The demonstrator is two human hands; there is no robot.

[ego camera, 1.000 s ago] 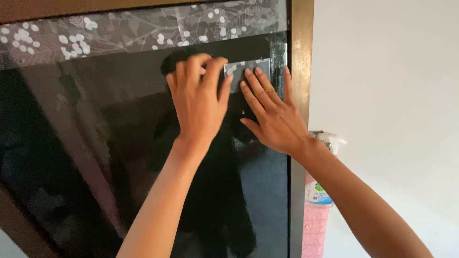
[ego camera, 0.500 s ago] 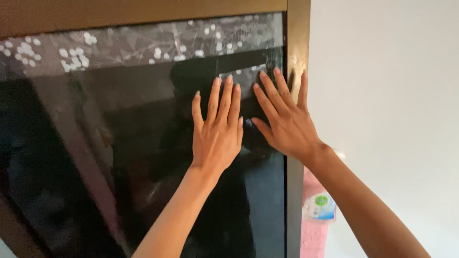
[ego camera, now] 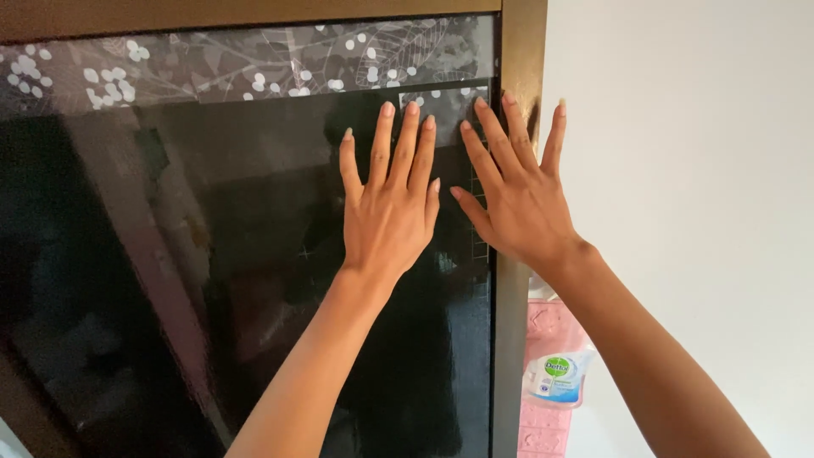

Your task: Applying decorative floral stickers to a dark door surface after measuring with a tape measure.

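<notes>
At the far left the dark pane [ego camera: 170, 280] fills the view, glossy and black, with dim reflections in it. Along its top runs a patterned strip [ego camera: 212, 72] — grey, with pale leaf outlines and clusters of white dots — just under the brown frame [ego camera: 254, 10].

Further right, the left hand [ego camera: 392, 203] lies flat on the pane, palm against the glass, fingers straight and pointing up. The fingers are close together, the little finger and thumb a bit out to the sides; it grips nothing. Its fingertips reach almost to the lower edge of the strip.

Just beside it, the right hand [ego camera: 517, 199] is also pressed flat, fingers spread wide apart and empty. It straddles the pane's right edge: thumb and first fingers on the glass, the palm over the vertical frame post [ego camera: 507, 356], the little finger out over the white wall [ego camera: 695, 170]. The two hands are near each other but not touching. Under the right hand's fingers a faint grid shows on the dark film [ego camera: 454, 106], with a lighter corner patch at the top.

Below the right wrist, between post and wall, stands a pink pump bottle [ego camera: 555, 373] with a pale label, partly hidden behind the forearm.
</notes>
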